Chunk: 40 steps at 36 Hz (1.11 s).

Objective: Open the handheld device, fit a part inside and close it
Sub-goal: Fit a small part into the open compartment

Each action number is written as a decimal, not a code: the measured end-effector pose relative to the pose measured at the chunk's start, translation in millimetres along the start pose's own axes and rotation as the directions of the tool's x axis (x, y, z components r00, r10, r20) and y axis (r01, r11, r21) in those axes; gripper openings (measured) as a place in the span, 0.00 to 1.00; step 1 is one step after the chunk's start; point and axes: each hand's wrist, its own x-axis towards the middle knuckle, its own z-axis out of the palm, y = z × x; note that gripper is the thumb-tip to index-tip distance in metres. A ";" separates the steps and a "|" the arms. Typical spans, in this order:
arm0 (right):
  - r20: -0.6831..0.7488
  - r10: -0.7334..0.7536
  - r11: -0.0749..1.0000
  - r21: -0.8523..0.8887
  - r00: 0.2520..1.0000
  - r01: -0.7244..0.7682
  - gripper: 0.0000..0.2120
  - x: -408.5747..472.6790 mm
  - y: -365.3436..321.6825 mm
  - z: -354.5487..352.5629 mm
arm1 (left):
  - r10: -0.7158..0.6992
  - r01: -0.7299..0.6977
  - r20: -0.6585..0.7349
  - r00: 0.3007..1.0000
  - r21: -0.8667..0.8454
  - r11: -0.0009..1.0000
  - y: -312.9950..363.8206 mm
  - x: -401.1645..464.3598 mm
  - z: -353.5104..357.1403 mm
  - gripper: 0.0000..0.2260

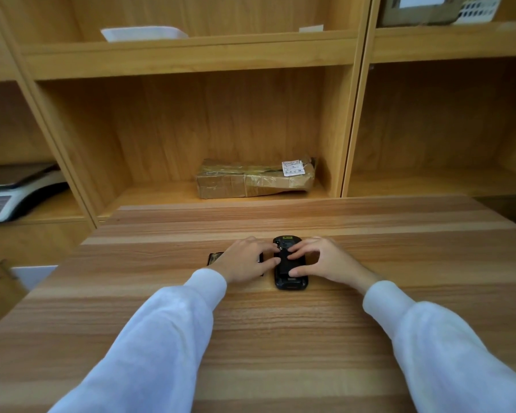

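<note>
the black, oblong handheld device [289,263] lies flat on the striped light-wood table [251,338], long axis pointing away from me, back side up. a yellow-and-black label shows at its far end; the rounded near end is uncovered.

my left hand [245,260] rests palm-down on the table just left of the device. its fingers are extended and loosely spread, with the fingertips [273,261] touching the left edge and middle of the device back. the hand presses rather than closes around anything.

my right hand [319,259] sits palm-down on the right side. its fingers are spread, tips on the middle of the device back, and the thumb lies against the lower right part of the casing. it also presses flat and encloses nothing.

whether the back cover is fully seated cannot be told, as the fingers hide the seam.

a flat dark rectangular piece [215,259] lies on the table left of the device, mostly hidden under my left hand. both arms wear pale blue-white long sleeves [161,338].

beyond the table stands a wooden shelving unit [191,55], holding a taped brown cardboard parcel with a white label [251,180].
</note>
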 end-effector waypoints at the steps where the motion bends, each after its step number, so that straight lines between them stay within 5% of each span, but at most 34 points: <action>1: -0.006 0.002 1.000 -0.004 1.000 -0.002 0.23 -1.2 0.4 0.9 | -0.009 0.009 0.005 1.000 -0.003 1.000 0.5 -0.6 -0.4 0.24; 16: 0.031 0.050 0.997 0.060 0.998 -0.052 0.13 -1.7 7.1 5.9 | -0.044 0.044 -0.013 0.999 0.028 0.999 7.3 -0.7 -3.3 0.34; 28: -0.022 0.128 0.982 0.143 0.992 -0.124 0.28 -3.7 6.3 7.9 | -0.072 0.074 0.046 0.996 -0.045 0.996 3.6 2.1 2.3 0.34; 40: 0.056 0.209 0.972 0.096 0.976 -0.214 0.24 -7.5 3.4 3.0 | -0.057 0.059 0.049 0.997 -0.037 0.998 9.5 -2.2 -1.2 0.31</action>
